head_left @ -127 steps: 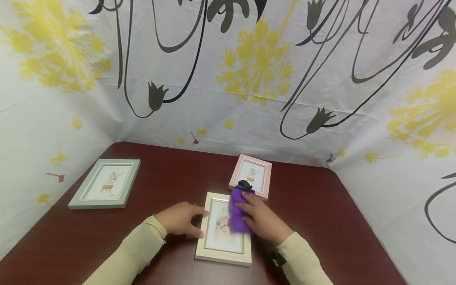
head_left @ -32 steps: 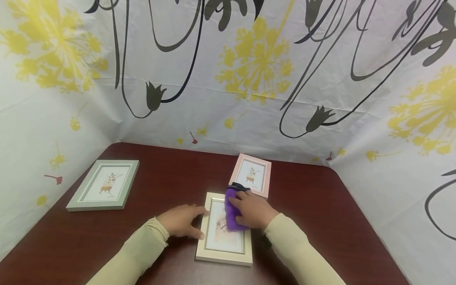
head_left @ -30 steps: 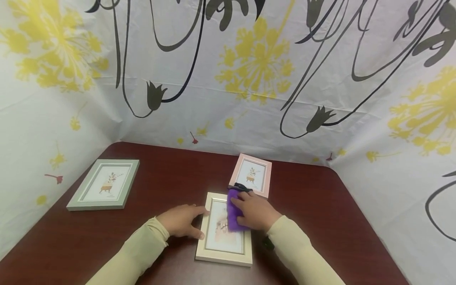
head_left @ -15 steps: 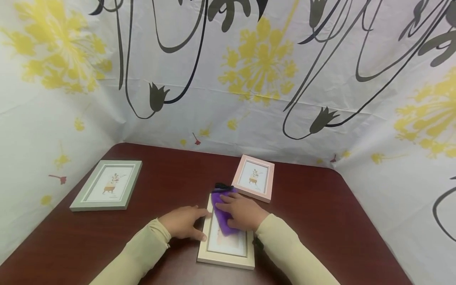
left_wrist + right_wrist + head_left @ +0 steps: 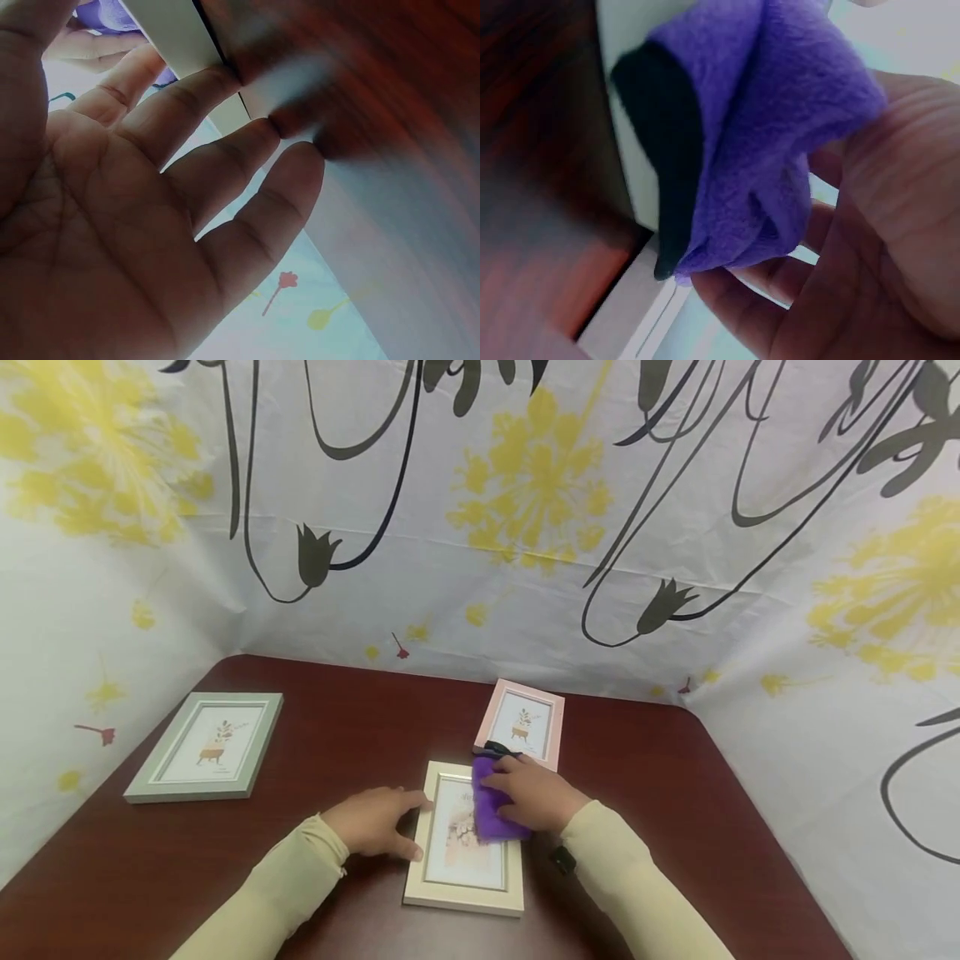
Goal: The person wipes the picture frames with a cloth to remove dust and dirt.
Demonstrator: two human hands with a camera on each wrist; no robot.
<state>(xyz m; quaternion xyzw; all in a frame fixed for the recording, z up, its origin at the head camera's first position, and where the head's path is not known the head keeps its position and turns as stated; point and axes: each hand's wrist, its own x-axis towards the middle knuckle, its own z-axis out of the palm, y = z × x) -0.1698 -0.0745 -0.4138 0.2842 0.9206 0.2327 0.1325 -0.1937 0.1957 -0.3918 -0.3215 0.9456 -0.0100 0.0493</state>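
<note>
A cream picture frame (image 5: pixel 463 899) lies flat on the dark red table, its printed picture facing up. My left hand (image 5: pixel 375 823) rests at its left side, thumb and forefinger at the edge. In the left wrist view the fingers (image 5: pixel 225 161) are spread, several tips down by the tabletop. My right hand (image 5: pixel 542 795) grips a bunched purple cloth (image 5: pixel 491 806) with a black edge against the frame's upper right part. The right wrist view has the purple cloth (image 5: pixel 780 97) folded up between thumb and fingers. It covers the frame's upper right corner.
Just behind the cloth lies a pink picture frame (image 5: pixel 556 731), its lower left corner overlapped by the cloth. A pale green picture frame (image 5: pixel 191 792) lies at the table's left. A white sheet (image 5: pixel 360 627) printed with flowers encloses the back and sides of the table (image 5: pixel 360 710).
The right hand has swept the cloth left across the upper picture and back to the right side, baring the print's middle. The left hand keeps its place at the frame's left edge.
</note>
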